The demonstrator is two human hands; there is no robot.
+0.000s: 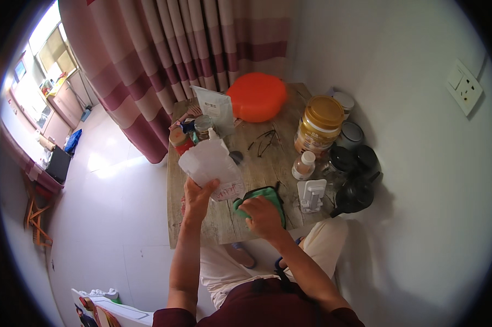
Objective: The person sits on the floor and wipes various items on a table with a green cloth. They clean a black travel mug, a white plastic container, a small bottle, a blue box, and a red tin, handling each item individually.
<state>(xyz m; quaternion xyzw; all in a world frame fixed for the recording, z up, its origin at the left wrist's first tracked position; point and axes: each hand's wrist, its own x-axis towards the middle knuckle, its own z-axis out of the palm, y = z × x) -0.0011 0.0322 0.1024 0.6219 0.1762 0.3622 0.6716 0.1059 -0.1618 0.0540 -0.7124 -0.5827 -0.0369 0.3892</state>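
My left hand [198, 199] grips the lower edge of a whitish translucent plastic container [213, 165] that bears red handwriting, tilted above the left part of the wooden table [225, 229]. A small pale nozzle or cap shows just behind its top edge. My right hand [262, 214] rests on a green cloth [270, 195] with a dark edge near the table's front; its fingers are curled, and whether they pinch the cloth is hard to tell. Beyond the cloth lie folded eyeglasses [266, 143]. A dark round object [236, 157] is partly hidden behind the container.
At the right stand a gold-lidded tub [317, 124], a small white-capped bottle [303, 165], a white phone stand [312, 196], several jars and a black teapot [354, 196]. Farther back are an orange-red object [257, 97], a white pouch [215, 108] and a red jar [180, 140]. A curtain [148, 69] hangs behind.
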